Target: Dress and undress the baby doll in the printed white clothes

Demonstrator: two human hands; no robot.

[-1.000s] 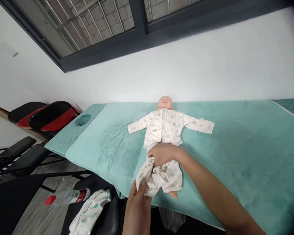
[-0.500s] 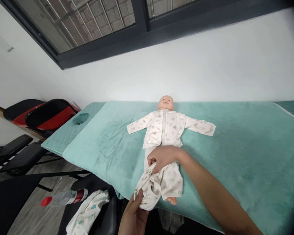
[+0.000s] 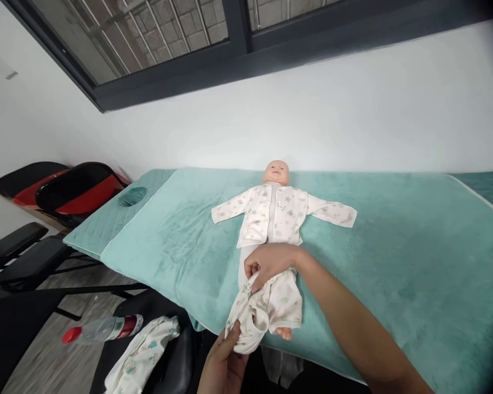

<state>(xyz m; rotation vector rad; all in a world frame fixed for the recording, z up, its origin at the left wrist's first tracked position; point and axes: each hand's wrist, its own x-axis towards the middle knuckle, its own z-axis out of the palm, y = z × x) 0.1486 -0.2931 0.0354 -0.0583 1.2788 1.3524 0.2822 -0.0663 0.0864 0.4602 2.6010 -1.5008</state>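
Note:
A baby doll (image 3: 276, 173) lies on its back, arms spread, in an open white printed jacket (image 3: 257, 216). Printed baby trousers (image 3: 285, 301) are bunched around its lower legs. One bare foot (image 3: 284, 332) pokes out of the trouser leg on the right; the other foot is hidden in cloth. My right hand (image 3: 273, 264) reaches across the doll's legs and pinches the trousers' upper edge. Lower down, my left hand (image 3: 225, 355) grips the gathered end of the other trouser leg between thumb and fingers.
The doll rests on a teal padded bed (image 3: 394, 262) against a white wall, below a dark window frame (image 3: 168, 85). At lower left, a bottle with a red cap (image 3: 107, 328) and a printed white cloth (image 3: 143, 355) lie on a black chair (image 3: 181, 350). More chairs (image 3: 80, 191) stand left.
The whole view has shifted slightly. Both hands keep their hold on the trousers, and the bunched leg at my left hand has changed shape a little.

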